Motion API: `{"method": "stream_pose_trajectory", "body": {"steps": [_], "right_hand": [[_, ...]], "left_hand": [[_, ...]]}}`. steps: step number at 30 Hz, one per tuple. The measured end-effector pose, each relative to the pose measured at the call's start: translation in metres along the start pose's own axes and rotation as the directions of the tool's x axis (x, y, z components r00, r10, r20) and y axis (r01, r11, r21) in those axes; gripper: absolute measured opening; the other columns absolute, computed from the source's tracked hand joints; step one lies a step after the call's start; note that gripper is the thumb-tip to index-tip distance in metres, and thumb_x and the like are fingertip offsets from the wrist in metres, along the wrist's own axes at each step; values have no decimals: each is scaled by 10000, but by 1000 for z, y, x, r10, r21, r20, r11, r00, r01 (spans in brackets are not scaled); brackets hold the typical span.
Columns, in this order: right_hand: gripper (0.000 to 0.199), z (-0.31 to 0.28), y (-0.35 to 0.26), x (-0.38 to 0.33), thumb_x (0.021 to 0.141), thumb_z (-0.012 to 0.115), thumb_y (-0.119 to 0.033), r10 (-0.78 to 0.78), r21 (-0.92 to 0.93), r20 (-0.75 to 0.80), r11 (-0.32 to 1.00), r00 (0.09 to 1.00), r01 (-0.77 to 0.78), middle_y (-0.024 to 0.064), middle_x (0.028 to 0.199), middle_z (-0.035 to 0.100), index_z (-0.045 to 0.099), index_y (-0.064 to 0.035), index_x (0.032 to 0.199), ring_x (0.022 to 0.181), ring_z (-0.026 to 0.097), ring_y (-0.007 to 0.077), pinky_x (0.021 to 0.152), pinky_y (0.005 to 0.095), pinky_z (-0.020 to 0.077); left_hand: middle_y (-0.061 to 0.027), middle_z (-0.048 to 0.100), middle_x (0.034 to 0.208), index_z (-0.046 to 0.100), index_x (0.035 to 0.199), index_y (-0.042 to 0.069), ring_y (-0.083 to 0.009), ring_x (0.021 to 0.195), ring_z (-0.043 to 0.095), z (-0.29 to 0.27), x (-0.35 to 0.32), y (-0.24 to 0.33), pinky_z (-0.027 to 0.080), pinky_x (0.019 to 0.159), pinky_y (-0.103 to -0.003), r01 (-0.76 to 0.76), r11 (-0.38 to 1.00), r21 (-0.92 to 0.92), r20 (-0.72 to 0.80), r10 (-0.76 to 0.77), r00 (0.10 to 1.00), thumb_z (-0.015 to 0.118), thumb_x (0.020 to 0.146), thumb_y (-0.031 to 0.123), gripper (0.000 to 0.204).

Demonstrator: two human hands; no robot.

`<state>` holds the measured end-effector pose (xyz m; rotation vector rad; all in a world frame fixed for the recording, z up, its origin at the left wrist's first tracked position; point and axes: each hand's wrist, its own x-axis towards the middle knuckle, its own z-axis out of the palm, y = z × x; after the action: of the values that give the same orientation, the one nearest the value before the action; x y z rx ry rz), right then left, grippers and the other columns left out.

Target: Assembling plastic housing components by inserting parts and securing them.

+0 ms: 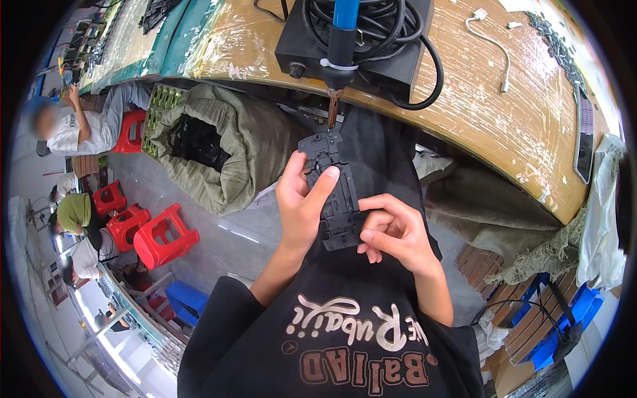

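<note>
Within open room before the edge of the desk (478,86), the left hand (298,202) clamps a long, black, ridged part (342,199); whether the curled right hand (401,229) grips, I cannot tell.

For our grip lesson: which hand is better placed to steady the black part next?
Likely the left hand: its thumb lies over the black part; the right hand is at one edge.
</note>
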<state>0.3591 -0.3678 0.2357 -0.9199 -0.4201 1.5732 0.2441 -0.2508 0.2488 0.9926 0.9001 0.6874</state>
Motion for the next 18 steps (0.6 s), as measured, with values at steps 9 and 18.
{"method": "stream_pose_trajectory", "body": {"steps": [9, 18], "right_hand": [[308, 0, 3, 3, 786, 557, 19, 12, -36, -22, 999, 1000, -13, 73, 667, 550, 454, 39, 1076, 517, 556, 120, 421, 194, 419], [298, 1, 4, 8, 786, 552, 24, 24, -13, -33, 1000, 999, -25, 67, 659, 540, 453, 41, 1067, 518, 553, 119, 418, 195, 414]], "left_hand": [[-29, 546, 842, 469, 974, -8, -36, 723, 502, -5, 3, -5, 411, 620, -177, -47, 998, 48, 27, 46, 999, 534, 808, 14, 180], [-28, 541, 845, 476, 962, -9, -35, 719, 491, -8, 8, -8, 403, 623, -176, -21, 999, 42, 0, 21, 1000, 538, 807, 25, 171]]}}
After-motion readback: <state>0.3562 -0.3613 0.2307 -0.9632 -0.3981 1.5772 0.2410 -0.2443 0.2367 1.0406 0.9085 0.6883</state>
